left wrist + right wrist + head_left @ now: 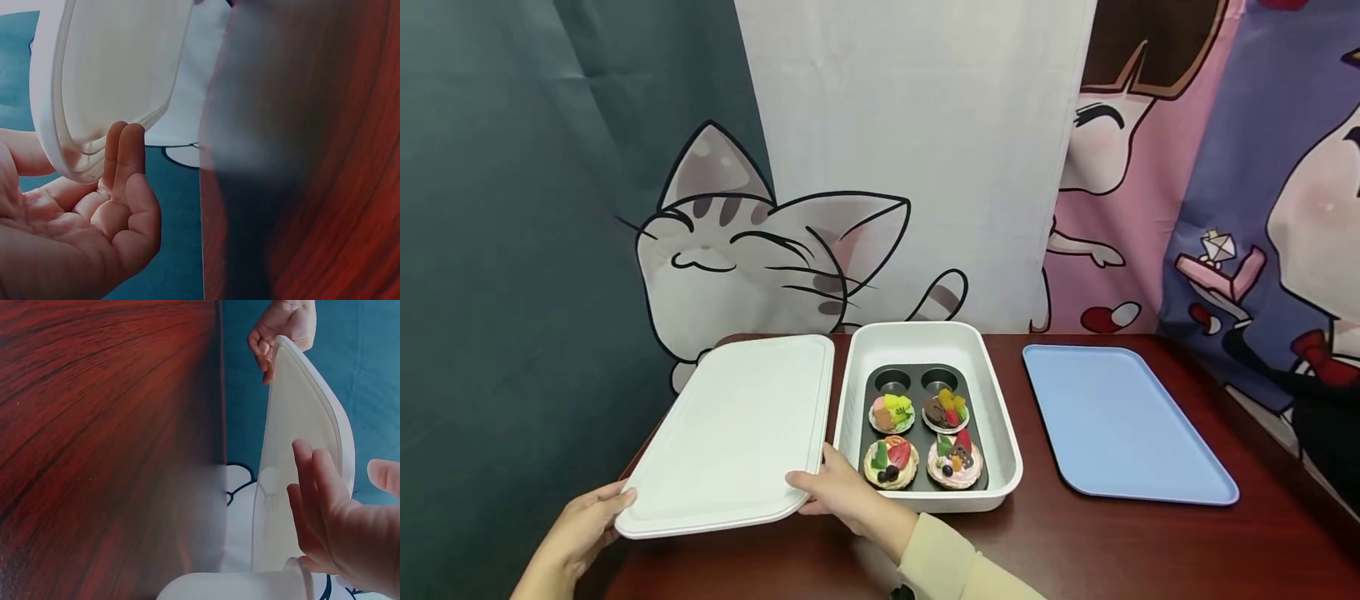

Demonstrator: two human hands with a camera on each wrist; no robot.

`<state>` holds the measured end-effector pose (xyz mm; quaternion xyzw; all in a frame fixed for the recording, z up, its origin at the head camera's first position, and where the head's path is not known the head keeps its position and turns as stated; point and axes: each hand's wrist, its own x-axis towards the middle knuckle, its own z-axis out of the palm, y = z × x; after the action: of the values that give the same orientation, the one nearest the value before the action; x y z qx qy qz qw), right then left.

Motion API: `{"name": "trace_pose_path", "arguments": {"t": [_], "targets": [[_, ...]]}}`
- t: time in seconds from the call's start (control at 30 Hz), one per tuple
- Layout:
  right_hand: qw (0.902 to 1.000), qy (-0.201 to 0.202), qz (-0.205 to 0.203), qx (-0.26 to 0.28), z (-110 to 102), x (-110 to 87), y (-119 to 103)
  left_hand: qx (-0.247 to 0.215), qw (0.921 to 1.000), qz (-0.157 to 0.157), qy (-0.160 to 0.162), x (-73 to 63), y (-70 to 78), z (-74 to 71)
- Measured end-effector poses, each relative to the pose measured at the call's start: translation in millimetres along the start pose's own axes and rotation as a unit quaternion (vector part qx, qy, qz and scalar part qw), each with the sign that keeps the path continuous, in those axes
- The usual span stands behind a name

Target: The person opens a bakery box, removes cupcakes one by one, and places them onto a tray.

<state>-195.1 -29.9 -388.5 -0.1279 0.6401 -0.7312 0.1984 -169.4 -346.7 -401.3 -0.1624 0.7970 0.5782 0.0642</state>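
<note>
A white rectangular lid (730, 433) is held up at the left of the table, tilted, its near edge raised above the surface. My left hand (580, 529) grips its near left corner, thumb on top and fingers underneath, as the left wrist view shows with the fingers (128, 150) against the underside. My right hand (842, 492) holds the lid's right edge near the front corner, thumb above and fingers (312, 475) below. Right of the lid stands a deep white bin (1000, 442). Inside it lies a dark muffin tin (929, 417) with several decorated cupcakes (891, 462) in its cups.
A light blue tray (1127, 425) lies flat on the dark red wooden table (1112, 542), right of the bin. Behind the table hangs a curtain (917, 167) printed with a cartoon cat and figures. The bin's near left wall is close to my right hand.
</note>
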Motion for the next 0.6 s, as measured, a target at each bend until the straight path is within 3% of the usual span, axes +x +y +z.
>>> {"name": "trace_pose_path", "arguments": {"t": [0.33, 0.6], "targets": [[0.9998, 0.007, 0.000, -0.020, 9, 6.2, 13, -0.002, 0.9998, -0.014, -0.013, 9.6, -11.3, -6.2], [0.9998, 0.014, 0.008, -0.014, 15, 14.3, 21, 0.006, 1.0000, -0.003, -0.006, 18.7, -14.8, -9.0]]}}
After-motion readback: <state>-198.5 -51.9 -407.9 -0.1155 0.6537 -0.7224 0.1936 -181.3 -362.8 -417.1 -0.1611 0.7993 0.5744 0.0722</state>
